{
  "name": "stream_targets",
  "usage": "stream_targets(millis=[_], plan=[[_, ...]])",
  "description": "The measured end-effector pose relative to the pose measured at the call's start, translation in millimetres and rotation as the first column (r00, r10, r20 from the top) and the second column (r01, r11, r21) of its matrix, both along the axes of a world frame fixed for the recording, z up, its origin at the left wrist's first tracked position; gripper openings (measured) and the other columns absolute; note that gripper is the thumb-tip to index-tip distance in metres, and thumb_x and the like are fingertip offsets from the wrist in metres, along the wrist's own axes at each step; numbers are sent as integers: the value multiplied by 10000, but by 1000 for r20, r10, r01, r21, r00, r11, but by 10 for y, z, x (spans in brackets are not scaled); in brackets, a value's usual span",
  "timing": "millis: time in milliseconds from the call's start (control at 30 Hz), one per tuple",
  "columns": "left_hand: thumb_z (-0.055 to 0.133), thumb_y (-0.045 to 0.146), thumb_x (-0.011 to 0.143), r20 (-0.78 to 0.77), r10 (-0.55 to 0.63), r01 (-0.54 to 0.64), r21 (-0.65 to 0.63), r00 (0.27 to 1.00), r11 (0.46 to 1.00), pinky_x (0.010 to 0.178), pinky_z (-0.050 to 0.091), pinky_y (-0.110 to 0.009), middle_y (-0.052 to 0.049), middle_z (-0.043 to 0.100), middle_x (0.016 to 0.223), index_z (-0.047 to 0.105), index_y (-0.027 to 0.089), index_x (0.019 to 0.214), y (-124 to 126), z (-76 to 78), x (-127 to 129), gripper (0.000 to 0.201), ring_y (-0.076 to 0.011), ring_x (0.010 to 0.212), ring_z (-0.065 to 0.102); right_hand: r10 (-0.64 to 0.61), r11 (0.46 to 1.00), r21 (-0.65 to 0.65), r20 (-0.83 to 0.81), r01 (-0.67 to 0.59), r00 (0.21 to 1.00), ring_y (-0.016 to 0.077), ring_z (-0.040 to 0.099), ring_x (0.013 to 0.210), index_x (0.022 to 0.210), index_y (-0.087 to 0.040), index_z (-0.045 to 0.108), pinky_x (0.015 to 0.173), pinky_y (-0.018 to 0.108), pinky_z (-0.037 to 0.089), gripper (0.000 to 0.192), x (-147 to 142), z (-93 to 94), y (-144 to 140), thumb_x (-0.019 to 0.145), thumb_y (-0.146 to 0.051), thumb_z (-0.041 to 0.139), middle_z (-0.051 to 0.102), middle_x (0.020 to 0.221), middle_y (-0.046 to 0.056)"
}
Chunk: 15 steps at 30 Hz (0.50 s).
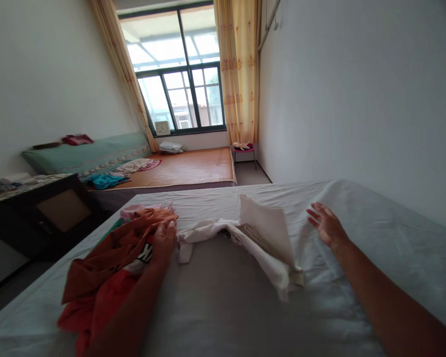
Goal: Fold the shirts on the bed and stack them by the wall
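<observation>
We see our left hand [164, 241] at the lower left of the frame, palm down on a heap of orange and red clothes [107, 270] that sits on the bed [223, 307] covered in a pale sheet; the fingers lie flat and slack on the cloth, pressing rather than gripping, and the fingertips reach the heap's right edge, just beside a sleeve of the white garment [252, 238]. That white garment lies crumpled across the middle of the frame, one stiff fold standing up near its centre and a tail trailing toward the lower right. Our right hand [326, 225] hovers right of centre, just beside the garment's raised fold, fingers spread and loose, holding nothing; whether it touches the sheet beneath we cannot tell. A bit of pink cloth [134, 210] peeks out behind the orange heap. Beyond the bed, in the middle left of the frame, a second bed with a woven mat [193, 168] bears a green bolster [85, 153] and scattered clothes, and a dark cabinet [55, 213] stands at the left edge. At the top centre a window [182, 74] is flanked by yellow curtains [238, 69], with a small red stool [244, 148] below the right one.
</observation>
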<state>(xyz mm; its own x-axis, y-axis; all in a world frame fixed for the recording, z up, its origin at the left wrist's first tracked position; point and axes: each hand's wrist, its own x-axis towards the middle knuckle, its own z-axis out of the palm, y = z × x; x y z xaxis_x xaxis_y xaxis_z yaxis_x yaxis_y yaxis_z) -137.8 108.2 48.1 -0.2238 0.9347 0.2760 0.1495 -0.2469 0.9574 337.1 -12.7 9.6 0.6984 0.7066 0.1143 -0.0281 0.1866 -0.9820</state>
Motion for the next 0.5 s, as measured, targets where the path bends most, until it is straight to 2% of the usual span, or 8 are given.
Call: stream_targets(millis=[100,167,200,267,333,400,433,500], plan=[[483,414,826,-336,26,45,202,942,978,763,508,-317,-69,664,981,633,181,978,-82,-41,-4,316,-207,911,618,-27,999,27,78,25,997,152,607,894,1021,-266,567,672,245,486,389,-146,46,-10,752,-545,605,613,1072,23],[471,379,851,-577,-58,237,241,815,941,884,479,-368,-73,660,1068,647,194,1019,-163,-58,47,306,-232,1032,588,176,984,-19,228,-177,957,146,596,802,971,-226,593,638,243,466,365,-361,148,-62,812,-548,533,635,938,36],[483,360,852,-683,-98,347,237,724,907,944,447,-396,-73,645,1130,638,207,1080,-205,-75,85,315,-244,1100,557,338,941,-82,301,-329,892,150,592,777,967,-212,603,632,251,464,371,-499,198,-95,829,-544,510,640,908,44],[519,309,842,-840,-119,514,206,530,833,1034,366,-440,-65,594,1242,578,248,1219,-285,-120,164,386,-257,1214,474,636,768,-262,418,-584,649,160,591,775,1048,-208,605,654,272,470,408,-802,263,-160,782,-516,589,649,957,56],[511,253,850,-914,-86,575,174,395,799,1076,299,-468,-51,598,1229,567,283,1234,-349,-149,216,390,-247,1218,463,749,645,-423,517,-636,416,160,584,778,1141,-228,588,695,282,470,548,-1069,267,-204,649,-423,734,648,1013,49],[480,211,863,-940,-54,586,165,337,793,1098,253,-478,-33,639,1103,623,287,1131,-394,-135,226,313,-218,1128,518,734,655,-496,598,-570,324,142,559,704,1055,-230,634,680,275,453,466,-1219,229,-206,610,-314,745,655,879,16],[475,198,860,-944,-39,589,173,329,790,1108,232,-478,-25,646,1039,646,277,1062,-412,-108,217,275,-206,1081,537,710,686,-497,617,-531,340,132,539,650,955,-219,657,647,269,441,327,-1232,206,-190,639,-290,706,637,767,-1],[487,176,836,-946,-21,608,191,323,771,1115,222,-463,-18,635,951,659,253,942,-450,-26,186,216,-191,1015,548,647,760,-440,576,-478,499,119,498,556,786,-203,631,563,256,416,118,-1130,164,-136,707,-288,612,563,600,-26]])
